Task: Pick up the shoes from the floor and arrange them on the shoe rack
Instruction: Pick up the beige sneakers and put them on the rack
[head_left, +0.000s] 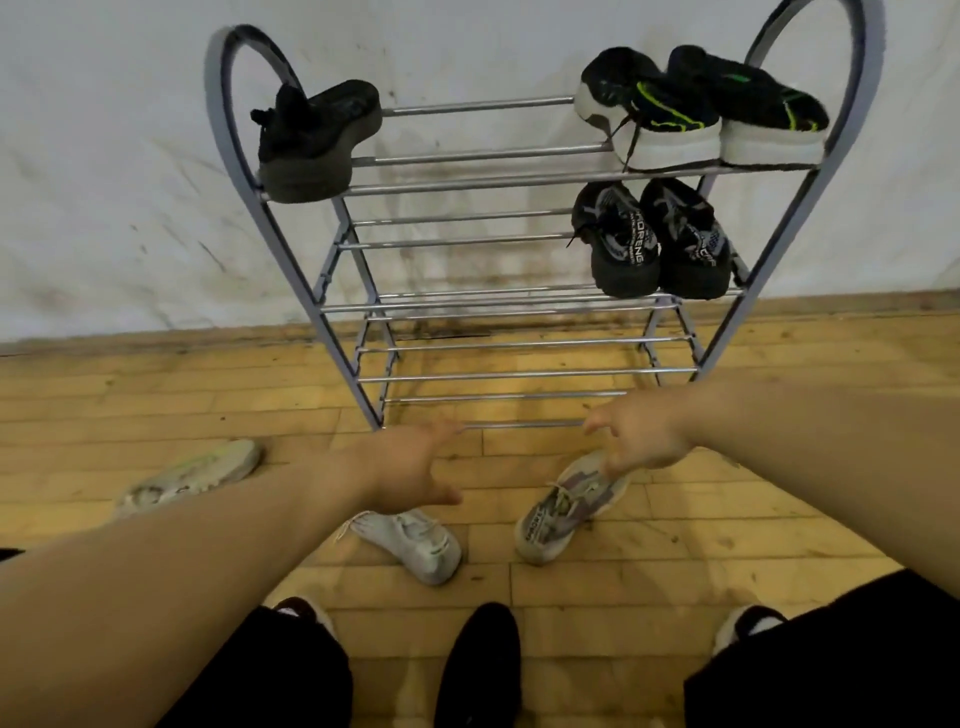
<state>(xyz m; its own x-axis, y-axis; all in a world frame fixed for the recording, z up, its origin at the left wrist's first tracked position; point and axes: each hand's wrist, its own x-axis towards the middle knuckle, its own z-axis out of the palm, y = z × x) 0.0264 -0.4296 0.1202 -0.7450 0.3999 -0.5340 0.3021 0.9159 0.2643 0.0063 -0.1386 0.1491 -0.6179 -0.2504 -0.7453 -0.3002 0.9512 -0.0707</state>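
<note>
"Black trouser legs (831, 665) nearest, over a wooden floor (727, 545). What are the hands doing?"

"The left hand (408, 467) hovers spread, thumb out, holding nothing, just above a white shoe (410, 545) lying on the boards. The right hand (644, 436) bends its fingers down onto the far end of a lilac-grey sneaker (563, 512). Blur hides whether they pinch it."

"Any other shoe down there?"

"A pale shoe (192, 473) on its side, off to the left."

"And farther?"

"The shoe rack (291, 260) stands against a scuffed white wall (104, 182). Its second shelf carries a black lettered pair (618, 244) at the right. The top shelf has one black shoe (311, 140) at the left and a green-striped pair (654, 114) at the right, well apart."
</note>
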